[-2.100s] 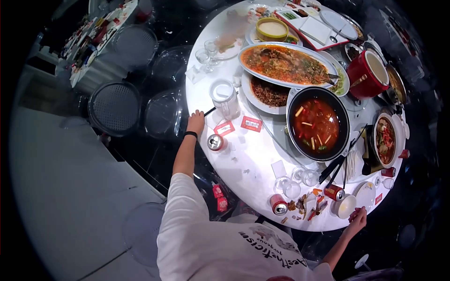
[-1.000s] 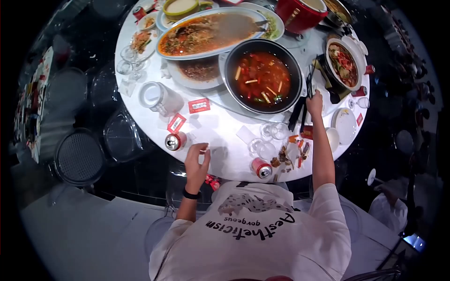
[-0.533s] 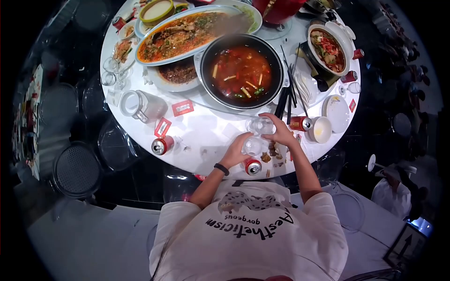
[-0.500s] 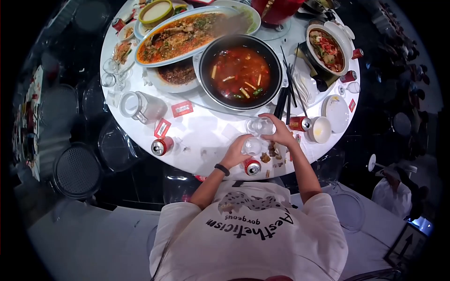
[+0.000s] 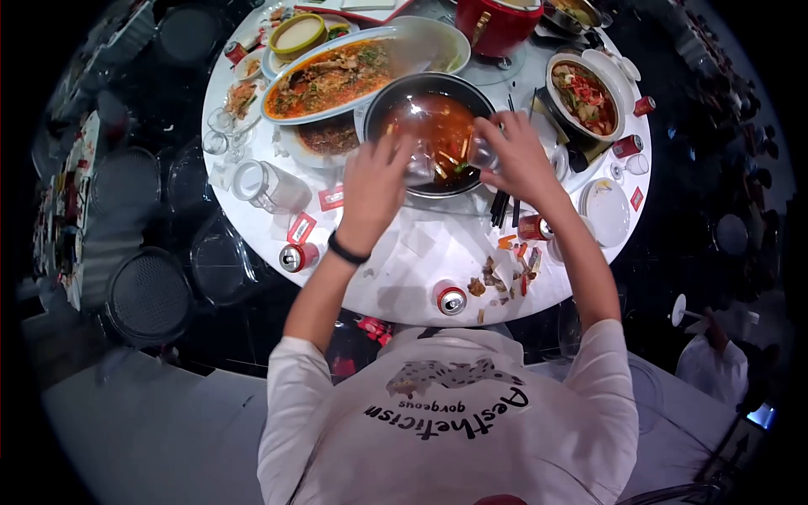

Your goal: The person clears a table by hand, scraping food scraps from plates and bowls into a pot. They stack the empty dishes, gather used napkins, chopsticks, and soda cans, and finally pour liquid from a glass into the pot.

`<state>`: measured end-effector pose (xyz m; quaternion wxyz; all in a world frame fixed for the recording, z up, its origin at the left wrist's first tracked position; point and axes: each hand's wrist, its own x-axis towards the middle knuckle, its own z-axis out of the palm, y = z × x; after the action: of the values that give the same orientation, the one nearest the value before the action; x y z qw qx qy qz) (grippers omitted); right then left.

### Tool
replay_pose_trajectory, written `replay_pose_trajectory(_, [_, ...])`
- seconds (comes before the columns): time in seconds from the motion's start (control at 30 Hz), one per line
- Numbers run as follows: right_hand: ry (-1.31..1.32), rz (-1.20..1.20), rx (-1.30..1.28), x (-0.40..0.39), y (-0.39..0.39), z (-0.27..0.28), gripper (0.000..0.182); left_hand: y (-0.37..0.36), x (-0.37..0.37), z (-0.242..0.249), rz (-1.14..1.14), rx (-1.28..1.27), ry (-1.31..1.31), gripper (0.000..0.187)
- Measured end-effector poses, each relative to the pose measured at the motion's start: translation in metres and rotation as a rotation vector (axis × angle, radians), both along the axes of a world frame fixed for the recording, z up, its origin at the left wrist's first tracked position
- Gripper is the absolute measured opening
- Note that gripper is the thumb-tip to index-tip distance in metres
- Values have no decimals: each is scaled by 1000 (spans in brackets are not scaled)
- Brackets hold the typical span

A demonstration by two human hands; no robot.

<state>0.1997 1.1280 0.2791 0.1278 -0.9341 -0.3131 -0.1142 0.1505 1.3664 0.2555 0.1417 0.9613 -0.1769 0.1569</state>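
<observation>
Table (image 5: pixel 396 273): white, round, laid out beneath and ahead of both hands. Fish platter (image 5: pixel 337 80): ahead of the left hand (image 5: pixel 377 185) and somewhat to its left. Soup pot (image 5: pixel 446 118): in the gap between the left hand and the right hand (image 5: pixel 520 164), extending ahead of them. Red bucket (image 5: pixel 497 32): well ahead of the right hand. Pitcher (image 5: pixel 278 189): to the left of the left hand, apart from it. Plates (image 5: pixel 608 215): right of the right hand and closer to the body.

Hands: well apart from each other, each with fingers curled round a clear glass. The left-hand glass (image 5: pixel 419 160) and right-hand glass (image 5: pixel 482 154) appear in front of the pot; whether either touches its rim cannot be determined. The left fingers are blurred.

Change noted: half a second ago both hands were at glasses on the near part of the table, beside the front can (image 5: pixel 451 298). Glasses and hands are now farther forward; the can remains, toward the body from both hands. In my judgement the glasses have been lifted and are being carried, leaving neither hand free.

Smallest items: chopsticks (image 5: pixel 500 206), just bodyward of the right hand; food scraps (image 5: pixel 505 278), farther bodyward, left of the right forearm.
</observation>
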Motion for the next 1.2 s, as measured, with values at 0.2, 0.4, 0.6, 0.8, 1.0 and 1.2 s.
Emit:
replay_pose_trajectory(0.2, [-393,225,-615,49,22,-41,22,-20,64,-31,-63,783,-386,41])
replay_pose_trajectory(0.4, [-357,151,-450,47,23,-47,28,-16,71,-39,-46,604,-383,43])
replay_pose_trajectory(0.6, [-185,-16,-173,23,17,-34,52,9,47,-31,48,-129,-152,59])
replay_pose_trajectory(0.8, [174,-4,532,-45,-2,-9,67,24,-46,-45,184,-808,69,68])
replay_pose_trajectory(1.0, [613,-107,750,-115,-20,-71,67,-12,-131,-115,246,-978,343,75])
replay_pose_trajectory(1.2, [640,-228,625,-146,-41,-164,73,-85,-146,-169,138,-1041,647,76])
